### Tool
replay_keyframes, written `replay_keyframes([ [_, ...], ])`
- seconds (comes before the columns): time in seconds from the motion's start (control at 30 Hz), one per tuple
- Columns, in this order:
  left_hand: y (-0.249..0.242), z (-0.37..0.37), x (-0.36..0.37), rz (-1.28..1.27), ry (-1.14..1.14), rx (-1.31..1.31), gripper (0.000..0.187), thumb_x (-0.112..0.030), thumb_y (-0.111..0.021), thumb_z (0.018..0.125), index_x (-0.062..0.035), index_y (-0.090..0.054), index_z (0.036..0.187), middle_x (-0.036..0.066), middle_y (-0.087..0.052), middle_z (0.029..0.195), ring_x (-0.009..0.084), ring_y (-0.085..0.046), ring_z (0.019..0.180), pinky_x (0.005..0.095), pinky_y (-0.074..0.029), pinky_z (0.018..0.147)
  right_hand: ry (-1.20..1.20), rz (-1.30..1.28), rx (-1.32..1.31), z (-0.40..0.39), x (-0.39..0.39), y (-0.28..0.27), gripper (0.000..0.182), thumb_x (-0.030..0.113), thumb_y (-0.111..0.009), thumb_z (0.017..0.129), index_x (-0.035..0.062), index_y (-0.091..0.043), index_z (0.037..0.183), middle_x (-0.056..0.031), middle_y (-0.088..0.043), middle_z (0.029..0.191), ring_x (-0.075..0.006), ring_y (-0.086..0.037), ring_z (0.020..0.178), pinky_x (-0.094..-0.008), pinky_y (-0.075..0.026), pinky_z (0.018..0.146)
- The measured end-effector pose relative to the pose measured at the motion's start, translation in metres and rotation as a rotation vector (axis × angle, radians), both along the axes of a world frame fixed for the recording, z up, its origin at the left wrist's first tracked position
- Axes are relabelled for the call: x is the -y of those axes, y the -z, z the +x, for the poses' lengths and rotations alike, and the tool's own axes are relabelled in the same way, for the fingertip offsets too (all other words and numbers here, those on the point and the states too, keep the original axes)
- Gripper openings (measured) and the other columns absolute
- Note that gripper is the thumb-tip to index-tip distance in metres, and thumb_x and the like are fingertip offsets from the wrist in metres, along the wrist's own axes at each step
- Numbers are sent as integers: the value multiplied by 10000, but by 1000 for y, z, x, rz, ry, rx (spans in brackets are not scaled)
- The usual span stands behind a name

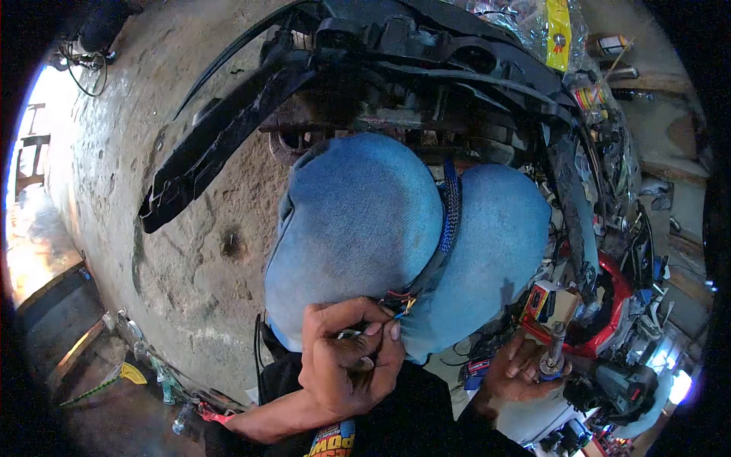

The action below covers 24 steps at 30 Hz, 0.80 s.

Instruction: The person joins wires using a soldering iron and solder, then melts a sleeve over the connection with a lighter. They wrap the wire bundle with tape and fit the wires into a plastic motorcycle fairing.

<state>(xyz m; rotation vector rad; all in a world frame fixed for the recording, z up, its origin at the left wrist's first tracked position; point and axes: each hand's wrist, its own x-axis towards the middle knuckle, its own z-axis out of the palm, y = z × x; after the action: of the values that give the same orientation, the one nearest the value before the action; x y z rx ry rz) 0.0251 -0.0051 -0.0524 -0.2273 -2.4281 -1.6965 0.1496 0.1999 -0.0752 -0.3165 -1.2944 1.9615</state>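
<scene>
My left hand (354, 358) is closed in a pinch on thin coloured wires (406, 308) at the end of a dark sleeved cable (451, 209). The cable runs down between my knees, which are covered in blue denim (358, 213). At the lower right, my right hand (525, 371) has its fingers wrapped around a metal tool with a blue collar (554, 354). The tool stands upright in my hand, and its lower part is hidden.
A black plastic frame (426, 46) arches above my knees. Rough concrete floor (205, 251) lies to the left. On the right are a red ring-shaped part (623, 297), a small box (537, 302), a black device (620, 392) and clutter.
</scene>
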Motion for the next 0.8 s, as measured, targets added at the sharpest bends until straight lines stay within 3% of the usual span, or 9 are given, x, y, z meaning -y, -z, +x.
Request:
replay_keyframes([
  [0.1, -3, -2, 1, 7, 22, 25, 299, 75, -763, 763, -17, -512, 895, 155, -665, 905, 201, -592, 697, 308, -444, 595, -59, 105, 15, 0, -9, -1, 421, 468, -424, 1029, 94, -563, 1161, 47, -536, 617, -86, -458, 469, -275, -424, 610],
  [0.2, -2, -2, 3, -1, 44, 7, 305, 77, -766, 756, -18, -513, 895, 155, -662, 920, 211, -591, 698, 307, -450, 595, 68, -12, -13, 4, -12, -3, 414, 467, -452, 1023, 97, -539, 1187, 45, -542, 669, -76, -452, 502, -281, -380, 580],
  [0.43, 1, 4, 1, 84, 17, 64, 309, 86, -763, 746, -15, -511, 893, 159, -656, 933, 219, -591, 693, 311, -473, 579, 10, -4, -45, 5, -15, -11, 440, 482, -455, 1023, 98, -543, 1218, 38, -531, 663, -81, -444, 512, -288, -340, 565],
  [0.67, 3, -6, 3, 70, 40, -80, 291, 104, -760, 728, -7, -521, 851, 165, -660, 925, 227, -597, 683, 311, -485, 574, 6, -16, -56, 0, -5, -21, 414, 483, -440, 1029, 100, -575, 1108, 33, -531, 682, -87, -456, 532, -293, -357, 582],
  [0.8, 3, -6, 4, 87, 52, -71, 275, 109, -744, 738, 3, -523, 863, 160, -654, 914, 225, -593, 685, 305, -483, 578, 10, 10, -78, -6, 4, -25, 438, 498, -418, 1034, 101, -575, 1133, 27, -549, 706, -88, -467, 544, -294, -366, 597],
])
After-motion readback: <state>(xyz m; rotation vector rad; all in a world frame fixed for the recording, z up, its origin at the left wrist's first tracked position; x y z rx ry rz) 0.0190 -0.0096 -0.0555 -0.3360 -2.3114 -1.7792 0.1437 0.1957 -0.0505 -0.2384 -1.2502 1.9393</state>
